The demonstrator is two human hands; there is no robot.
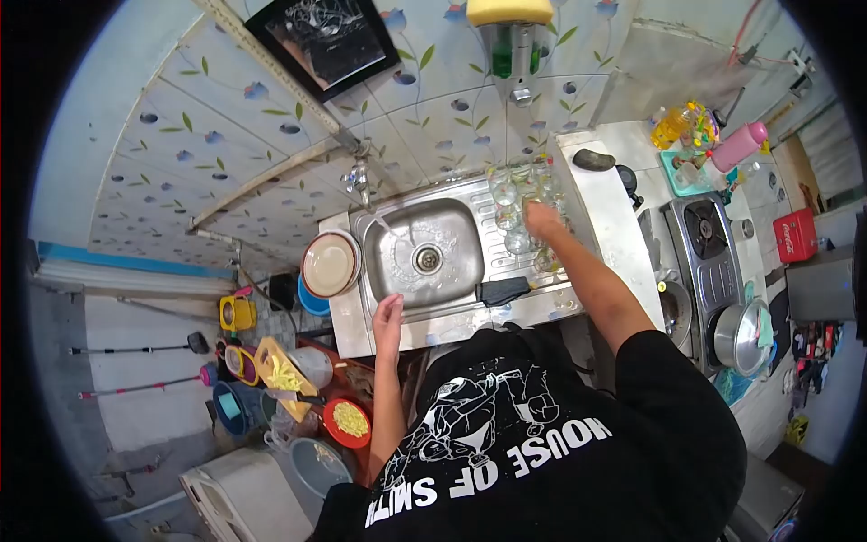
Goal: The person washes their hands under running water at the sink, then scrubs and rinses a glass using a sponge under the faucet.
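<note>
My right hand (pixel 542 219) reaches in among several clear drinking glasses (pixel 508 219) on the ridged drainboard of the steel sink (pixel 470 203). Its fingers curl down around a glass, which the hand mostly covers. My left hand (pixel 388 313) is over the sink's near left edge, empty, with fingers loosely stretched. Water runs from the wall tap (pixel 358 183) into the basin, where only a thin wet layer and the drain (pixel 427 260) show. A dark folded cloth (pixel 502 291) lies on the near rim, between the hands.
Stacked plates (pixel 329 265) stand left of the basin. A raised tiled ledge (pixel 607 212) bounds the drainboard on the right, with a gas stove (pixel 709 244) beyond. Low at left are a cutting board with a knife (pixel 282 375) and a red bowl of cut food (pixel 348 422).
</note>
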